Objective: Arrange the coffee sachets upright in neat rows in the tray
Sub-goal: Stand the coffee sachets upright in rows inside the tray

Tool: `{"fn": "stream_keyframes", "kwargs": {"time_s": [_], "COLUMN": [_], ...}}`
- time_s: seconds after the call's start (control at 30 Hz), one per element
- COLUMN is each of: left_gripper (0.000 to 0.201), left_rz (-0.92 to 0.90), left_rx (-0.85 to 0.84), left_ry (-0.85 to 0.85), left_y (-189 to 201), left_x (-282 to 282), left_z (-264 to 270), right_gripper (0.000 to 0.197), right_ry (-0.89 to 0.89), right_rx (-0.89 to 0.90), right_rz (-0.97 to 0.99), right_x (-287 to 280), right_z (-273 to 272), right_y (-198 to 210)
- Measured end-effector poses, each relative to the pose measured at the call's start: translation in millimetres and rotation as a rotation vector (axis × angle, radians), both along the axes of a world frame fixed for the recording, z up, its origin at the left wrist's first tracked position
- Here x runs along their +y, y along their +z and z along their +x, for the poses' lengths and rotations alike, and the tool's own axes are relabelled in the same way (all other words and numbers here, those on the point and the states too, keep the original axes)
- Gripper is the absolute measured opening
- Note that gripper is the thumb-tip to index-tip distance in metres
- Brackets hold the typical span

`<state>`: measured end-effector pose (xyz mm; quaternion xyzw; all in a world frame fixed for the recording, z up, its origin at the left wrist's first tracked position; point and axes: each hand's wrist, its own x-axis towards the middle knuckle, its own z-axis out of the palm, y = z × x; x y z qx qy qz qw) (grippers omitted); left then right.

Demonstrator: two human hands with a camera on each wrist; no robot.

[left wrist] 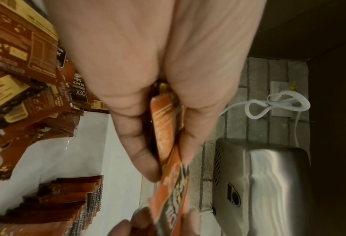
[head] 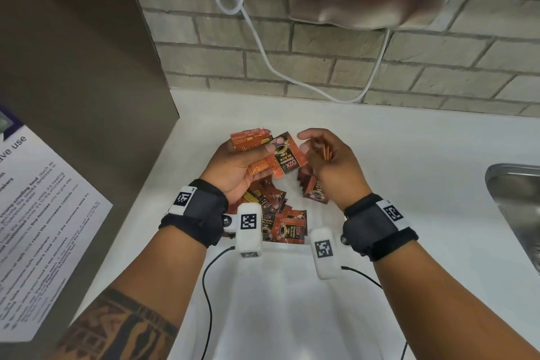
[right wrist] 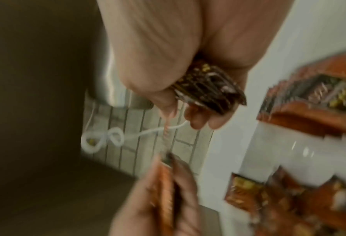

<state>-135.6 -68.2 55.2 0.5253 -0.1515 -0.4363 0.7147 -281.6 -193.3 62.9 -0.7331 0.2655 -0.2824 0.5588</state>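
We judged the step in hand to be gathering loose sachets into one squared stack before standing them in the tray, and doing it well meant turning each sachet to face the same way, edges flush, before passing it across. Our left hand (head: 233, 166) gripped a few fanned sachets (head: 285, 156) near the middle of the head view, thumb pressed over the printed face of the front one. Our right hand (head: 327, 161) sat just beside them to the right, its fingers curled round a thin stack held edge-on (head: 326, 152); the right wrist view showed that bundle (right wrist: 208, 91) tucked against the palm. The fanned sachets nearly met the right fingertips, though we could not tell whether they touched.

Below the hands, in the lower centre of the head view, loose sachets (head: 287, 228) lay flat and overlapping on the white desk (head: 409, 155). The left wrist view showed a row standing on edge (left wrist: 67, 206) at lower left. We could not make out the tray's rim in any view.
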Motion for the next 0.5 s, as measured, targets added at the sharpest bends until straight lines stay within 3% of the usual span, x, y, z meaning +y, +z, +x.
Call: {"fn": "stream_keyframes", "kwargs": {"time_s": [0.07, 0.17, 0.23, 0.3, 0.5], "left_gripper": [0.040, 0.028, 0.027, 0.027, 0.028], "left_rz": [-0.001, -0.035, -0.042, -0.032, 0.063], "left_rx": [-0.011, 0.026, 0.037, 0.046, -0.009], "left_ry": [0.003, 0.031, 0.036, 0.035, -0.073], "left_y": [0, 2, 2, 3, 4], "left_x": [0, -1, -3, -3, -1], "left_z": [0, -2, -4, -5, -12], "right_gripper": [0.025, 0.048, 0.036, 0.023, 0.021], "right_ry": [-0.007, 0.173, 0.227, 0.171, -0.037], "right_rx": [0.017, 0.037, 0.075, 0.082, -0.085], "right_rz": [0.258, 0.516, 0.505, 0.490, 0.531], "right_x": [3, 4, 6, 7, 2], "right_z": [-3, -5, -4, -1, 7], "right_y": [9, 14, 13, 13, 16]}}
